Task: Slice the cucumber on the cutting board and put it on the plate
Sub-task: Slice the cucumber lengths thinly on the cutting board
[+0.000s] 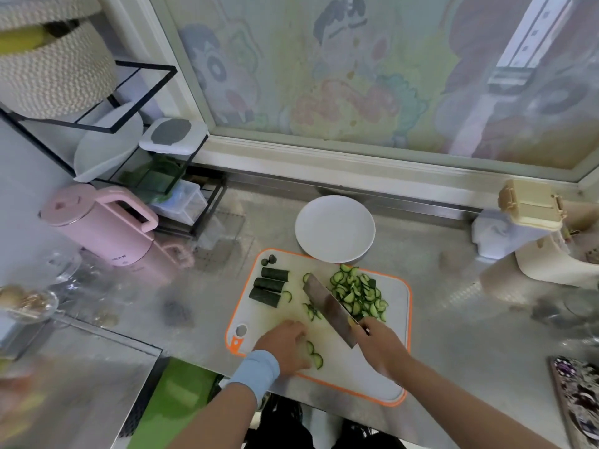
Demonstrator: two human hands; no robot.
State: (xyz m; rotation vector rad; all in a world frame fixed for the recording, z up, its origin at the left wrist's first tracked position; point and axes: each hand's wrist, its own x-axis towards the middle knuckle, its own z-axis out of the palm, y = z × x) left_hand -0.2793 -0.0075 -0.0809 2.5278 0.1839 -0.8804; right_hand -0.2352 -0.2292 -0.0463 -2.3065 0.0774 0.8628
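A white cutting board (393,335) with an orange rim lies on the steel counter. My right hand (377,346) grips a cleaver (327,307), its blade slanting across the board beside a heap of cucumber slices (358,294). Three uncut cucumber halves (269,285) lie at the board's far left, with two end stubs (269,260) behind them. My left hand (285,346) rests palm down on the board, fingers bent, touching loose slices (316,356). A few more slices (311,311) lie left of the blade. The empty white plate (334,228) sits just behind the board.
A pink kettle (103,225) and a black wire rack (136,163) stand at the left. A cream container (531,205) and white appliance (547,264) are at the right. A patterned phone (577,400) lies at the near right edge. Glassware (32,303) sits far left.
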